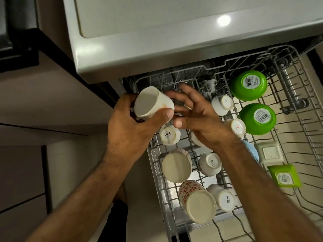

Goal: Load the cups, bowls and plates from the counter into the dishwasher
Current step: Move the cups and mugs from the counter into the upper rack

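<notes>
Here, cup (153, 102) gripped — left hand (127, 123), above rack (297, 95)

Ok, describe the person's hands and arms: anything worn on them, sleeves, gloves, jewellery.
Both arms are bare from the bottom edge of the picture to the fingertips: no sleeves or gloves show. The left hand and right hand carry no visible rings, and neither wrist shows a watch or bracelet. Both forearms have fine dark hair. Nails look short and unpainted.

Home kitchen, pulled-out dishwasher rack (297, 95) under a counter (157, 41), upturned cups (170, 135), green bowls (248, 85)
</notes>
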The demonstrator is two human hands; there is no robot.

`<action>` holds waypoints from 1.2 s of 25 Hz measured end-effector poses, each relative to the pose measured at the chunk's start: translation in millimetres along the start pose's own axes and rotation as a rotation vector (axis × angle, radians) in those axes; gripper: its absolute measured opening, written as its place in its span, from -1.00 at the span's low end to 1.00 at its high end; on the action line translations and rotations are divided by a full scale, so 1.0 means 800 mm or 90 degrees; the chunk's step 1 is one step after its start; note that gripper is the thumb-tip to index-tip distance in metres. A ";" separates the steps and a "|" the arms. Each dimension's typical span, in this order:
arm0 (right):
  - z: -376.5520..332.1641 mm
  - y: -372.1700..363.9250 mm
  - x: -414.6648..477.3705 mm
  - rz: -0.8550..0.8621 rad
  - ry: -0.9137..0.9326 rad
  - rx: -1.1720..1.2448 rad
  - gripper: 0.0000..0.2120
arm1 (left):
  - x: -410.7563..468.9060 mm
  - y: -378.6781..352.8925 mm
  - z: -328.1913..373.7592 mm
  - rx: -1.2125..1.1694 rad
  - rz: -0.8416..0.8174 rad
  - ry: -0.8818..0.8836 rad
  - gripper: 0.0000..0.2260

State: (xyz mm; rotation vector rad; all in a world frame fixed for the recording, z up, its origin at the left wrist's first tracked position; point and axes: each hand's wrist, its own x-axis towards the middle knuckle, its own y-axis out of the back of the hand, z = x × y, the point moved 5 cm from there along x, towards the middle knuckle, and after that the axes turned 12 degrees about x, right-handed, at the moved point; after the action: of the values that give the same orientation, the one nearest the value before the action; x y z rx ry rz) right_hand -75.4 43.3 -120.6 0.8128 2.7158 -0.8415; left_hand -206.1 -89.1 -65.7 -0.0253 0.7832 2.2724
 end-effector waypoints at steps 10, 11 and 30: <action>-0.022 0.004 0.005 0.180 0.073 0.006 -0.14 | -0.003 -0.022 0.008 -0.099 -0.011 0.050 -0.29; -0.031 0.010 0.011 0.206 0.078 -0.088 -0.18 | -0.003 -0.017 0.010 -0.078 0.010 0.039 -0.24; 0.037 -0.014 0.096 0.074 0.064 -0.910 -0.34 | -0.028 -0.005 -0.002 -0.015 0.022 -0.034 -0.37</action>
State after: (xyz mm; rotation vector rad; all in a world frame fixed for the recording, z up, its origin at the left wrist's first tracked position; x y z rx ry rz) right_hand -145.5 53.4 -164.4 0.5736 2.3858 1.1140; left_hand -186.9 -102.0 -64.0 0.0379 0.7335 2.3049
